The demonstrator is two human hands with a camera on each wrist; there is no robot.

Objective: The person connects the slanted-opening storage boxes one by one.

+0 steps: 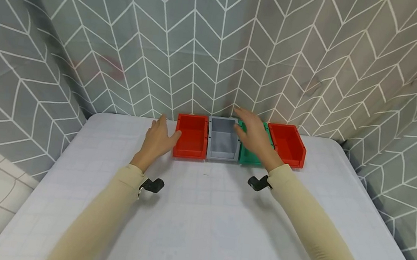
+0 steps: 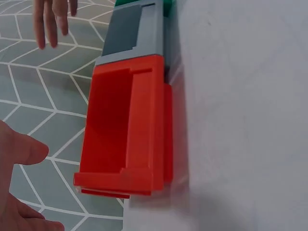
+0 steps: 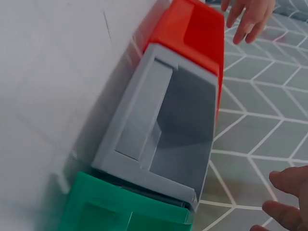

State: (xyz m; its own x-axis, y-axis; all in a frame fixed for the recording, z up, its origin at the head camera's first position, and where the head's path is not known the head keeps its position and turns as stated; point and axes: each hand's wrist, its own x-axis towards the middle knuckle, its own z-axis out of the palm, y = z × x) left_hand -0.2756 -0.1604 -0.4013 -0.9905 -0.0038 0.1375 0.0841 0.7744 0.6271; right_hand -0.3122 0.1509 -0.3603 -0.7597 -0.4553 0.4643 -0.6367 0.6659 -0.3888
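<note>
Tan sleeves (image 1: 98, 216) come nearest to my head camera, reaching over a white table (image 1: 196, 225), with 2 black devices (image 1: 153, 185) at the wrists. Along the table's far edge I see 4 bins in 1 row, from left to right: the left red bin (image 1: 191, 135), the grey bin (image 1: 224, 138), the green bin (image 1: 249, 157) and the right red bin (image 1: 289, 145). The left hand (image 1: 157, 141) is just beside the left red bin, fingers loosely extended and thumb held away from them; my left wrist feed shows that thumb apart from the bin. The right hand (image 1: 253, 137) hangs above the green bin, fingers relaxed and gripping nothing, thumb toward the grey bin. Behind the row I see a grey curtain (image 1: 218, 52) with white zigzag lines.
</note>
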